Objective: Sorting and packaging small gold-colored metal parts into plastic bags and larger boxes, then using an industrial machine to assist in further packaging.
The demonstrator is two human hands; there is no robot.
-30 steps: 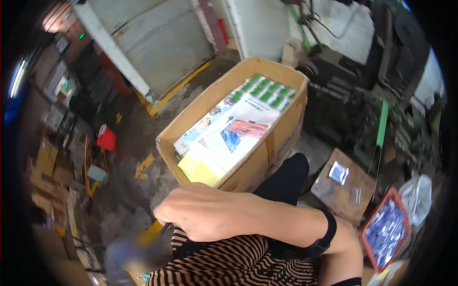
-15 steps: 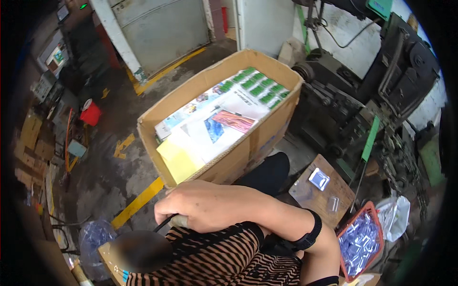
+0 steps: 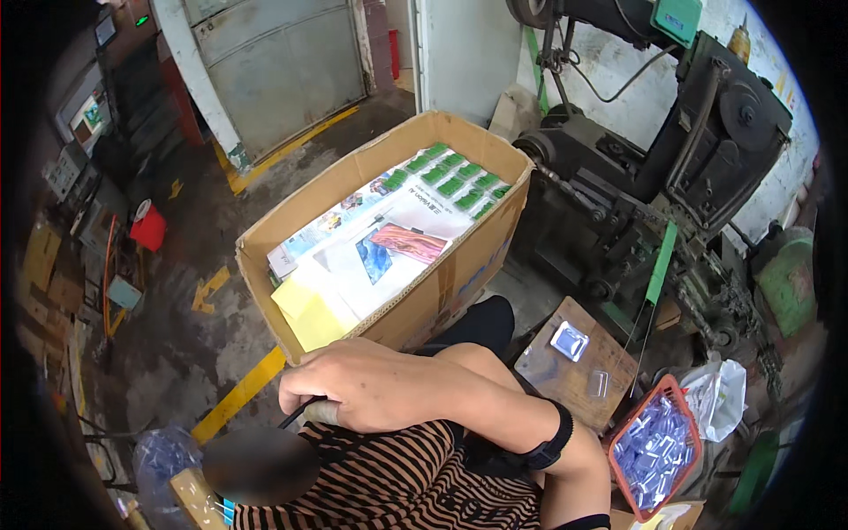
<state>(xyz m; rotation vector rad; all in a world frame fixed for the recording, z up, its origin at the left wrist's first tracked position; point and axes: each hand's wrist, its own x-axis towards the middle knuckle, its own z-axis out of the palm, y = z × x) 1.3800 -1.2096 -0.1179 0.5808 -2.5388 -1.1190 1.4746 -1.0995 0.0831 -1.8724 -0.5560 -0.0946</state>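
Bent across my striped top, my right hand point(image 3: 349, 386) has its fingers curled round a thin black cable point(image 3: 300, 412). A pale yellowish wrap covers one of its fingers or the thumb. A black band point(image 3: 552, 437) circles that arm near the elbow. My left hand does not show. Just beyond the right hand stands an open cardboard box point(image 3: 455, 269). White printed sheets point(image 3: 340, 261) lie on top inside it, with a yellow sheet point(image 3: 311, 316) at the near end and rows of small green pieces point(image 3: 450, 187) at the far end.
To the right is a dark machine point(image 3: 609, 203) with a green bar point(image 3: 661, 265). Near it a wooden board point(image 3: 552, 362) bears two clear plastic pieces, beside a red basket point(image 3: 618, 464) of similar pieces and a white bag point(image 3: 729, 397). A red bucket point(image 3: 147, 228) stands far left.
My view has shifted, so the box and machine appear farther left and slightly lower. The right hand keeps its hold on the cable. More bare skin shows beyond the forearm.
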